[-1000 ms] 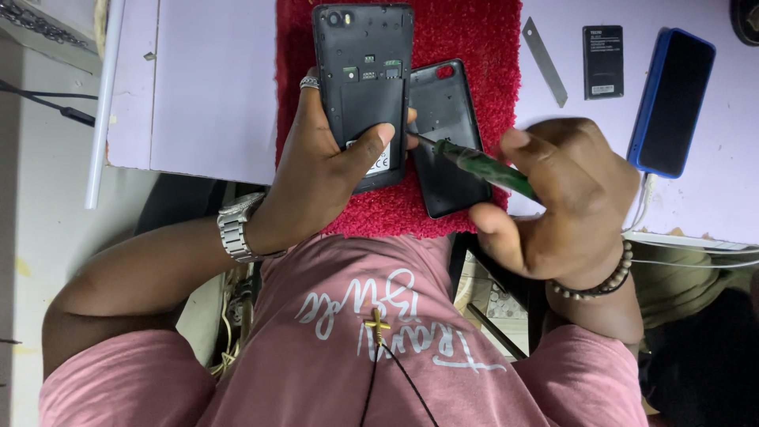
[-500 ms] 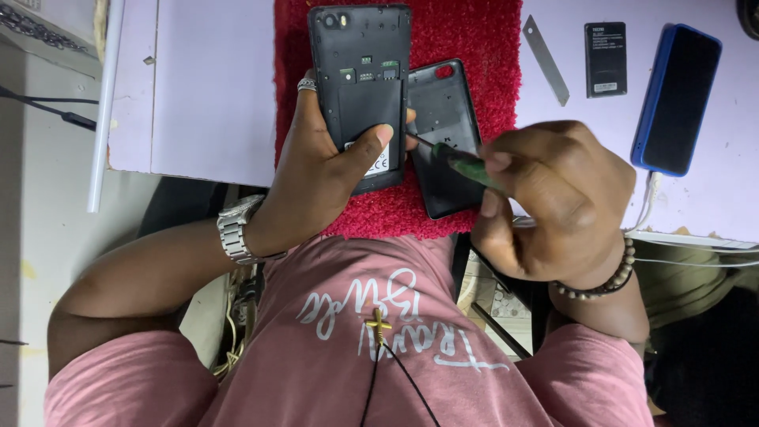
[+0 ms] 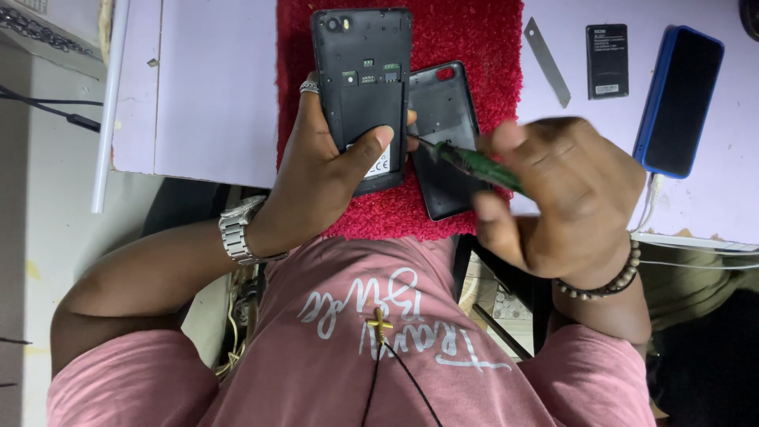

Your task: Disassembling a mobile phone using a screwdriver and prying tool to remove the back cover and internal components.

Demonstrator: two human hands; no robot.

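The left hand (image 3: 324,170) wraps its fingers (image 3: 310,88) around an opened black phone (image 3: 364,87), thumb pressed across its lower back, holding it over a shaggy red mat (image 3: 466,35). The phone's empty battery bay shows matte plastic and small metal contacts. The right hand (image 3: 561,198), fingers curled tight, pinches a green-handled screwdriver (image 3: 474,164) whose thin metal tip meets the phone's right edge. Under the tool, on the mat, lies a black back cover (image 3: 443,119), inner side up. On the pale lilac surface (image 3: 213,87) to the right rest a flat metal strip (image 3: 546,62), a black rectangular battery (image 3: 607,61) and a glossy phone in a blue case (image 3: 678,101).
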